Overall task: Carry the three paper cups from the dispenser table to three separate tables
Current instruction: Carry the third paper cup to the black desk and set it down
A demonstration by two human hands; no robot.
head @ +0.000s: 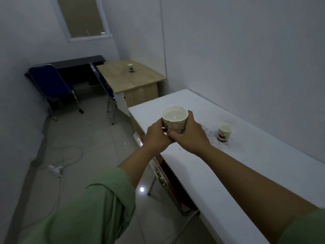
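Observation:
I hold a patterned paper cup (175, 118), filled with pale liquid, in both hands above the near left edge of the white table (246, 166). My left hand (156, 136) wraps its left side and my right hand (190, 134) wraps its right side and bottom. A second paper cup (224, 132) stands upright on the white table, to the right of my hands. A third paper cup (130, 67) stands upright in the middle of the wooden desk (140, 80) further back.
A black desk (75, 63) stands against the far wall with a blue chair (52, 85) before it. Another chair (103, 85) sits left of the wooden desk. A power strip (55, 169) and its cable lie on the tiled floor at left. A red chair (165, 173) is tucked under the white table.

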